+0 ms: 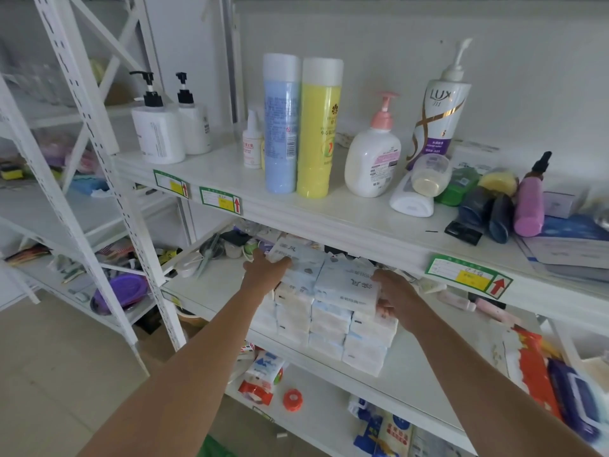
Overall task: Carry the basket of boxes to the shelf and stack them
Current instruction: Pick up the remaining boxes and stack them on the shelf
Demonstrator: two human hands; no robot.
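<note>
A stack of white and pale blue tissue packs (333,328) stands on the middle shelf (214,288), several layers high. My left hand (263,268) grips the top left pack (296,262) at its left end. The top right pack (349,285), with grey printing on it, is held at its right end by my right hand (395,295). Both packs rest on top of the stack. A green edge (214,448) shows at the bottom of the view between my arms; I cannot tell if it is the basket.
The upper shelf (329,219) just above my hands carries pump bottles, a blue and a yellow tall bottle (318,127) and toppled small bottles. Loose clutter lies behind the stack. The lowest shelf holds wipes and an orange tape roll (292,399). Another white rack (82,159) stands left.
</note>
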